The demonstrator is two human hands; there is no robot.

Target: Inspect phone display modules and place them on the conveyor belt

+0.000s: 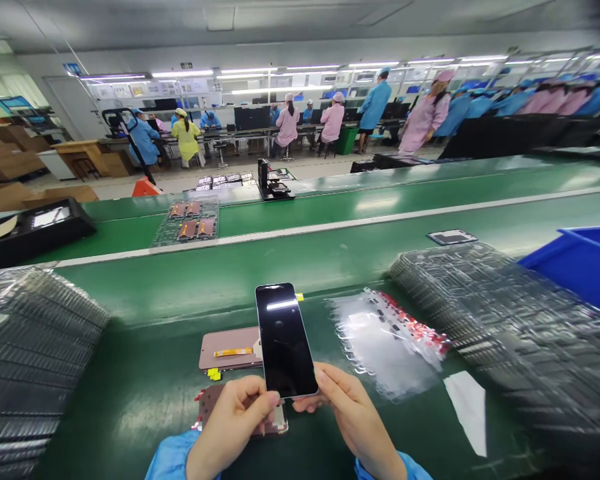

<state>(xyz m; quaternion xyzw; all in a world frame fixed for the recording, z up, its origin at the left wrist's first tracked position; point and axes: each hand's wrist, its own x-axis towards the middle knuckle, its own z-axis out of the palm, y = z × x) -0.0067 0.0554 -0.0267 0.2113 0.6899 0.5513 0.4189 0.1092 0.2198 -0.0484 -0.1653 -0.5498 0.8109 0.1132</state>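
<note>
Both hands hold a black glossy smartphone display panel (284, 340) upright by its long edges, its screen facing me. My left hand (233, 423) pinches the lower left edge, and my right hand (347, 417) grips the lower right edge. Just behind the panel, a pinkish flat panel with a yellow strip (229, 349) lies on the green mat. A second pinkish panel (243, 407) sits under my hands, partly hidden by them. To the right lies a heap of clear film pieces with red tabs (390, 340).
Stacks of clear ribbed trays (30, 347) rise on the left and right, and a blue bin (583, 267) stands at the right. A white paper sheet (467, 410) lies on the mat. Beyond are green conveyor belts (330, 227), a tray of panels (186, 223), and co-workers in smocks.
</note>
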